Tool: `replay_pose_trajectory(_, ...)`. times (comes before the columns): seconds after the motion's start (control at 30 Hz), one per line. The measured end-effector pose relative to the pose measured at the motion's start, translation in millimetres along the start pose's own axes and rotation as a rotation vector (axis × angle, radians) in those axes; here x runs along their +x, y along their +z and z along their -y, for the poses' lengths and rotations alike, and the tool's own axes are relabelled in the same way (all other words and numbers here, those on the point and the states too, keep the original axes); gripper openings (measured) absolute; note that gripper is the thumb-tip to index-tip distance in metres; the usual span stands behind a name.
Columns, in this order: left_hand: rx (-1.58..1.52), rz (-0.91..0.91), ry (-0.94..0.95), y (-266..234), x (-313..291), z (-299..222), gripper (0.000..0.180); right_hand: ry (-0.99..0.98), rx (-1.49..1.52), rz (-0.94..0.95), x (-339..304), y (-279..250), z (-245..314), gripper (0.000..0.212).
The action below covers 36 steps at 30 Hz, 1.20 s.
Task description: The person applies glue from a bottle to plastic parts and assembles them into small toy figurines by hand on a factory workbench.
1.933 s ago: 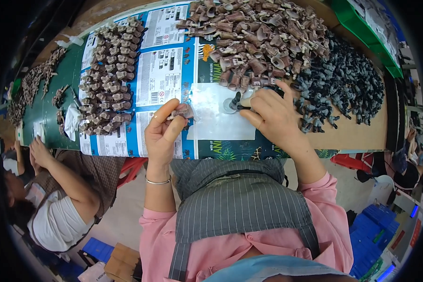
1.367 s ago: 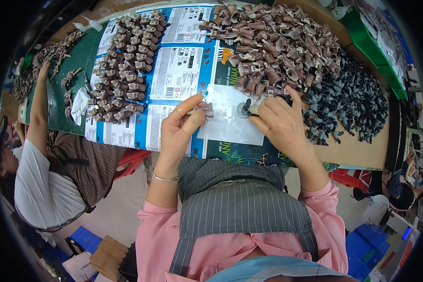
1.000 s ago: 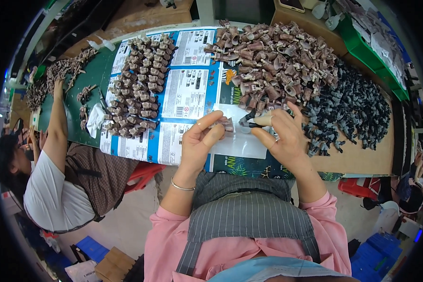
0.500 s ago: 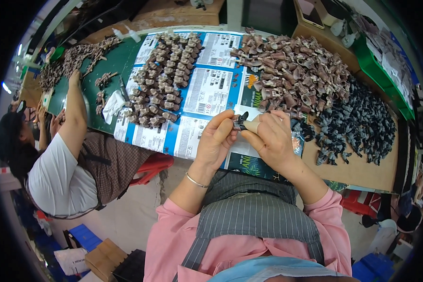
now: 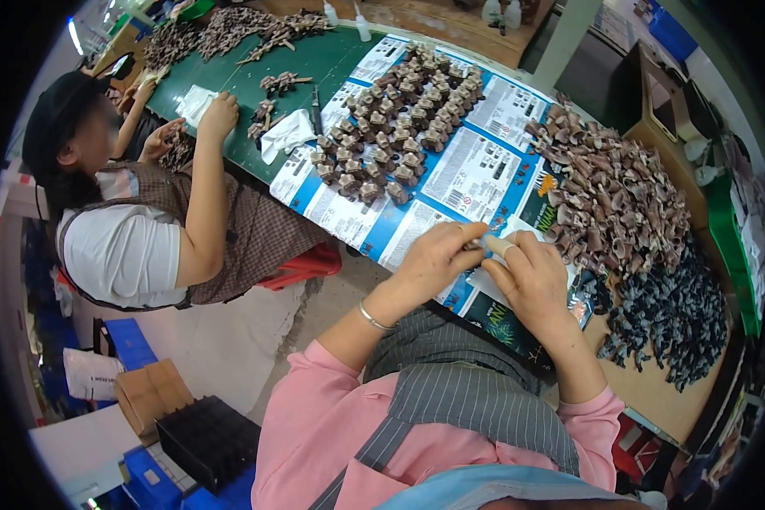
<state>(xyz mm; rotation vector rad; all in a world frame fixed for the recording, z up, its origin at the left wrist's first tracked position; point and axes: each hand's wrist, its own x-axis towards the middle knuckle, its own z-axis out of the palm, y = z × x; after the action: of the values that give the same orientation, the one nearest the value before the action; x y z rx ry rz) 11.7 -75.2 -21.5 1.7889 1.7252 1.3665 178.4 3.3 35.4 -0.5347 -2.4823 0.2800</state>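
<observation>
While the left hand and right hand pinch a small, mostly hidden piece in their fingers over the near side of the counter, I'd keep both grips steady and press evenly.

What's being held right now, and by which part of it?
A small piece, pinched in the left hand, with the right hand's fingertips up against it. Which part is gripped can't be told: fingers cover most of it.
</observation>
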Motion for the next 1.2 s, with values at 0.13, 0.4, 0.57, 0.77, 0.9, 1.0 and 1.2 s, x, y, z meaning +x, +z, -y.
replay_pose_trajectory(0.13,-0.014,-0.02,0.002,10.9,-7.9,3.5,0.037,-0.072,0.097,0.059,15.5,8.9,-8.2,0.018)
replay_pose_trajectory(0.4,-0.03,-0.005,-0.059,11.9,-12.3,6.5,0.037,-0.14,0.109,0.15,25.7,11.5,-11.7,0.016)
replay_pose_trajectory(0.57,-0.004,-0.029,-0.061,14.1,-8.2,4.7,0.037,-0.108,0.053,0.067,17.8,18.9,-11.5,0.014)
replay_pose_trajectory(0.77,-0.004,-0.096,0.049,16.4,-7.4,5.9,0.038,-0.122,0.041,0.067,15.7,19.3,-13.5,0.018)
replay_pose_trajectory(0.9,-0.094,-0.14,-0.062,3.0,-27.9,1.7,0.041,-0.115,0.02,0.005,3.5,-6.8,-3.0,0.031)
replay_pose_trajectory(1.0,0.021,-0.301,-0.18,-19.7,-54.0,13.2,0.048,-0.12,0.083,0.024,-26.2,-18.5,-6.0,0.041)
replay_pose_trajectory(1.2,0.186,-0.362,-0.293,-56.8,-40.5,34.9,0.059,-0.206,0.304,0.082,-51.3,14.4,2.2,0.035)
